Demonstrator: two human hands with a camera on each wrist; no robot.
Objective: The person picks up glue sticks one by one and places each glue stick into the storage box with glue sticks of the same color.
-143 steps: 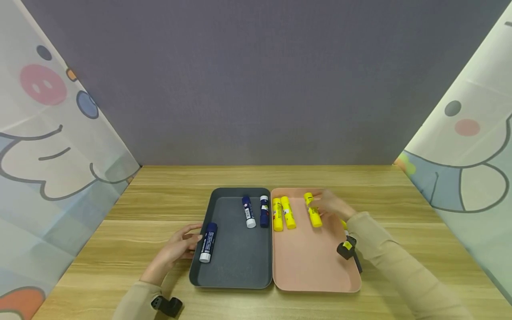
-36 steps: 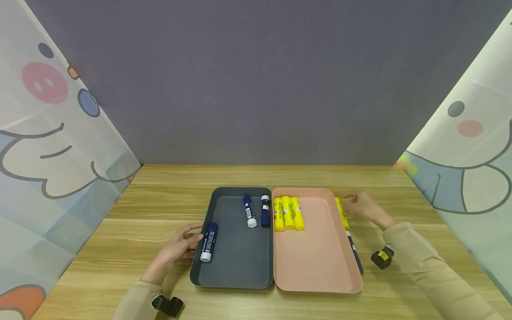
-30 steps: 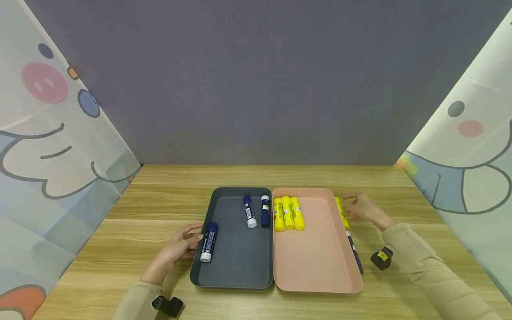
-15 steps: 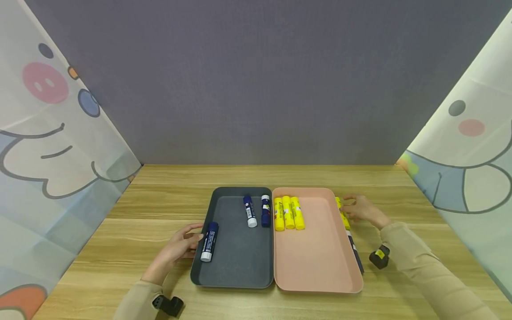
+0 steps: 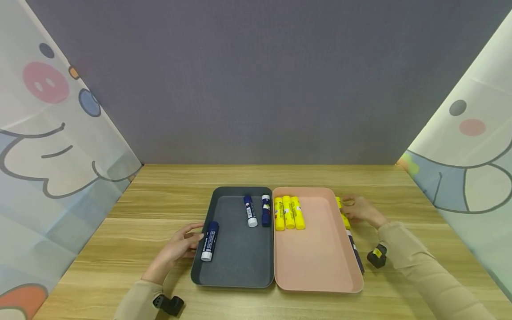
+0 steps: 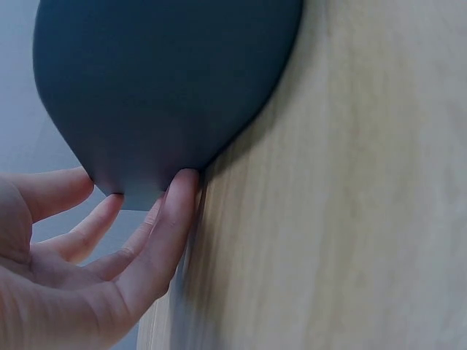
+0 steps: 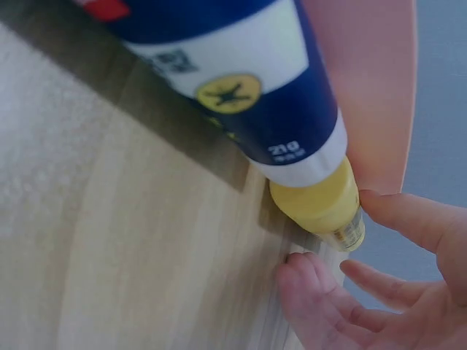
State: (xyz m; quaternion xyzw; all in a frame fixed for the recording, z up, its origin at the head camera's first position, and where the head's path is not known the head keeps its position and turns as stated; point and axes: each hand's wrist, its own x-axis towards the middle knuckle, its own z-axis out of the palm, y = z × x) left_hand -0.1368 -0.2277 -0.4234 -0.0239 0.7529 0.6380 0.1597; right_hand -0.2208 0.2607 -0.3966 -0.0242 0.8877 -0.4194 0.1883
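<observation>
My left hand [image 5: 176,246] rests at the left side of the dark grey tray [image 5: 236,266]. In the left wrist view its fingertips touch the tray's outer wall [image 6: 153,102]. My right hand [image 5: 360,210] is at a yellow glue stick [image 5: 338,202] lying beside the pink tray. In the right wrist view the thumb touches that stick's side, while the other fingers extend below it, apparently slightly apart. Behind it in line lies a dark blue glue stick [image 7: 219,87] with a white band. Three yellow glue sticks [image 5: 289,212] lie side by side in the pink tray [image 5: 316,266].
Inside the grey tray are three dark blue glue sticks: a larger one [image 5: 210,241] at the left wall and two smaller ones, one tilted [image 5: 250,211] and one by the right wall [image 5: 266,211]. Both trays stand against each other on the wooden table [image 5: 172,195].
A third yellow glue stick, earlier in my right hand, now lies against the other two. My right hand moved off rightward over the pink tray's rim, then closer to the outside yellow stick. Left hand unchanged.
</observation>
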